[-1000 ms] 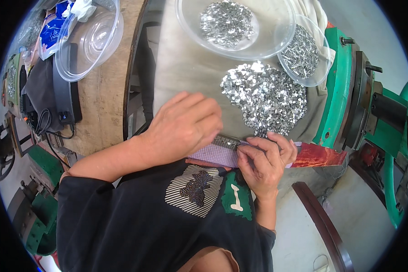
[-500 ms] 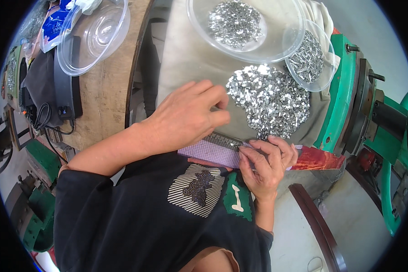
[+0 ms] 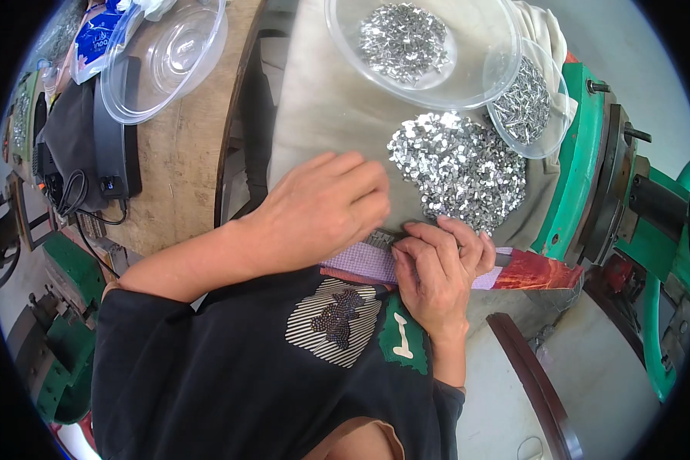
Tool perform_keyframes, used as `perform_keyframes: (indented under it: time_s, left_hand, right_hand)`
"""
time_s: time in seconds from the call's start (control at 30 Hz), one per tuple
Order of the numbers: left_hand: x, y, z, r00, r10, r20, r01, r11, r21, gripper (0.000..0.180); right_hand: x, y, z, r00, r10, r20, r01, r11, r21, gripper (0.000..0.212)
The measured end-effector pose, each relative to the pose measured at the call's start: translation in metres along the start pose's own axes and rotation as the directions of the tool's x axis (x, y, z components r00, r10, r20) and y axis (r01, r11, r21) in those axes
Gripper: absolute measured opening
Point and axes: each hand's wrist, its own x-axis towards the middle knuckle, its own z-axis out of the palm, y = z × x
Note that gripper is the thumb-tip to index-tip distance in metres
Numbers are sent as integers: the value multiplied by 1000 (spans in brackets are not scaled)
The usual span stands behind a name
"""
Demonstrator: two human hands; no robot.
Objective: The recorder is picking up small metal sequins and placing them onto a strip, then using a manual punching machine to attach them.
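Note:
My left hand [image 3: 326, 203] hovers over the near edge of the covered work surface, fingers curled in; whatever they pinch is hidden. Under its fingertips lies a dark row of small metal pieces [image 3: 382, 239], mostly covered by my hands. My right hand [image 3: 439, 276] bends its fingers together at the right end of that row, the fingertips hidden from view. Both hands are close to a purple checked cloth [image 3: 366, 262] along the edge. Just beyond my right hand spreads a heap of small shiny metal pieces [image 3: 464, 172].
At the back, a clear plastic bowl [image 3: 345, 65] holds more metal bits; a smaller clear bowl [image 3: 560, 126] with slender metal pieces overlaps it. A green machine frame [image 3: 571, 165] stands right. Left, a wooden table [image 3: 180, 153] bears another clear bowl [image 3: 123, 115] and a cable [image 3: 77, 203].
My right hand has slid a little left and its fingers are drawn closer together, covering more of the row. My left hand has shifted slightly, fingers still curled.

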Motion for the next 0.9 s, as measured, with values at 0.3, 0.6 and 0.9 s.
perform_keyframes:
  time_s: [0.3, 0.6, 0.9]
  left_hand:
    - [-10, 13, 9, 998, 20, 54, -13, 993, -116, 16]
    - [-12, 12, 14, 998, 12, 58, -6, 995, -101, 15]
    - [-17, 12, 7, 999, -40, 33, 44, 991, -124, 26]
  right_hand:
    - [-4, 14, -12, 997, 65, -51, -58, 991, 124, 18]
    - [-22, 14, 2, 996, 42, -76, -32, 992, 123, 26]
    - [-18, 3, 7, 983, -31, -183, 36, 999, 21, 27]
